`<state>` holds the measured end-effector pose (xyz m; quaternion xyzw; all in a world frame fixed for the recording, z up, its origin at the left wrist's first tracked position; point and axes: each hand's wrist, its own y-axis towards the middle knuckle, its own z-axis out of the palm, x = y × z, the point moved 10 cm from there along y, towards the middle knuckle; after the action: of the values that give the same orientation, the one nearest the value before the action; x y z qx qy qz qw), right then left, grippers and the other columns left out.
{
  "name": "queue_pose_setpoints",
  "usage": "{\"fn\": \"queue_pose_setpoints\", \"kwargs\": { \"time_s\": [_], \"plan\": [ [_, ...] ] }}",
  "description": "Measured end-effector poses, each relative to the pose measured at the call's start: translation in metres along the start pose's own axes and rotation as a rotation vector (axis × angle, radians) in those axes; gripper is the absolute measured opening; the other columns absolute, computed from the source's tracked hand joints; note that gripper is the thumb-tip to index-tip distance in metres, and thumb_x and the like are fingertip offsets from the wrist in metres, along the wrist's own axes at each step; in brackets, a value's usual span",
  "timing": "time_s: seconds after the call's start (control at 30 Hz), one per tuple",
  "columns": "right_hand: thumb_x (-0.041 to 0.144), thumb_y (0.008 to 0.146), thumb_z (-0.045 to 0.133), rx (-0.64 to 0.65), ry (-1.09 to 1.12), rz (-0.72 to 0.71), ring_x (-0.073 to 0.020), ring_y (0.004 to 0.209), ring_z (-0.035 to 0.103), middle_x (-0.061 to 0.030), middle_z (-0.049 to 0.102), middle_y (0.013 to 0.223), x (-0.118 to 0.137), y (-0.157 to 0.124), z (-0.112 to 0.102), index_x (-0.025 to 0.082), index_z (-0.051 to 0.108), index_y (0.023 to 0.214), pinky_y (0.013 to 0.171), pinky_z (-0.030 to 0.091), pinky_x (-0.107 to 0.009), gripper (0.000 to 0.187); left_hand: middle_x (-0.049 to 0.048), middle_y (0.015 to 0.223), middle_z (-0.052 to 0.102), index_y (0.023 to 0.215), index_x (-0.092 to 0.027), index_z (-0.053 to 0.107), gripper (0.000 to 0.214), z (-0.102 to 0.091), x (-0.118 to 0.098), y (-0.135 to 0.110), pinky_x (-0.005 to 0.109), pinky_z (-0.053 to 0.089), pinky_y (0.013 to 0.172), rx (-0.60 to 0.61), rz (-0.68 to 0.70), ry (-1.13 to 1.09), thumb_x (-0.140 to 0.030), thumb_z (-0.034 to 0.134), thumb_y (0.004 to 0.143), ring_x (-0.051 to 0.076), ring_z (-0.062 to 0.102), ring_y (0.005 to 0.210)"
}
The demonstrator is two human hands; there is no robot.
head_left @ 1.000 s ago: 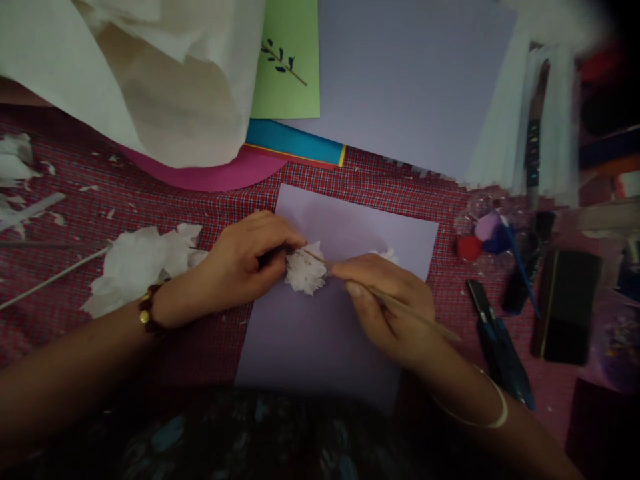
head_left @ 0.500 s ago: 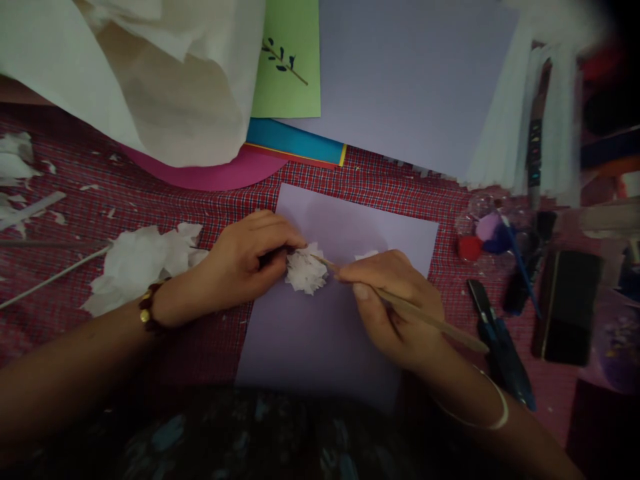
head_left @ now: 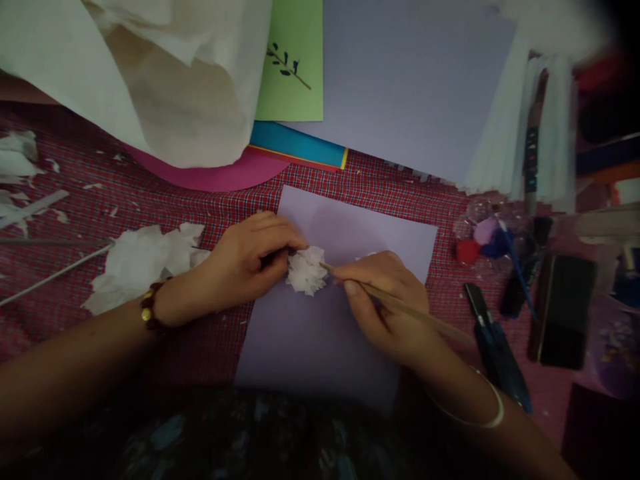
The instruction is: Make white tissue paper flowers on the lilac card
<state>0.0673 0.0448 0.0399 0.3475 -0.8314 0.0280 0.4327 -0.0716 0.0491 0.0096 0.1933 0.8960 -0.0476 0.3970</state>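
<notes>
A white paper flower with ruffled layers lies on a lilac sheet of paper. My left hand is closed at the flower's left edge, its fingers pinching there. My right hand grips a thin wooden stick, whose narrow tip touches the right side of the flower. Behind my right hand a bit of another white paper piece peeks out, mostly hidden. Left of the sheet, by my left wrist, lies a larger heap of white paper petals.
On the right are a paint palette with a blue brush, a cutter and a black phone. Beyond the sheet lie a green card with a painted twig, a large lilac sheet and crumpled white paper. A checked cloth covers the surface.
My right hand with the stick has shifted slightly left, and the tip has drawn back from over the flower's top toward its right side. My left hand stays nearly still.
</notes>
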Motion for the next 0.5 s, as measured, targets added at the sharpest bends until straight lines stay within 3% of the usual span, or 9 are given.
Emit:
{"fn": "queue_pose_setpoints", "kwargs": {
  "time_s": [0.23,0.37,0.5],
  "plan": [
    [0.013,0.089,0.053,-0.139,-0.017,-0.021,-0.0165,0.069,0.065,0.0013,0.070,0.076,-0.002,0.000,-0.018,0.025,0.064,0.098,0.075,0.045,-0.039,0.018,0.0021,0.090,0.070,0.093,-0.022,0.064,0.017,-0.003,0.001,0.000,0.032,0.049,0.082,-0.039,0.027,-0.030,-0.013,0.051,0.087,0.017,0.063,0.087],
    [0.012,0.086,0.051,-0.080,0.029,-0.137,-0.0138,0.060,0.061,0.0026,0.066,0.068,0.012,-0.001,-0.014,0.023,0.060,0.090,0.074,0.044,-0.039,0.015,0.0025,0.091,0.070,0.094,-0.021,0.064,0.014,-0.005,0.002,0.000,0.031,0.049,0.084,-0.038,0.035,-0.029,-0.015,0.054,0.087,0.017,0.063,0.089],
    [0.013,0.088,0.050,0.030,-0.002,-0.163,-0.0119,0.060,0.060,0.0028,0.067,0.070,0.014,-0.001,0.002,0.021,0.060,0.088,0.074,0.043,-0.036,0.013,0.0026,0.090,0.070,0.096,-0.020,0.064,0.020,-0.005,0.000,-0.001,0.030,0.049,0.082,-0.048,0.076,-0.038,-0.010,0.051,0.085,0.016,0.062,0.087]
  ]
}}
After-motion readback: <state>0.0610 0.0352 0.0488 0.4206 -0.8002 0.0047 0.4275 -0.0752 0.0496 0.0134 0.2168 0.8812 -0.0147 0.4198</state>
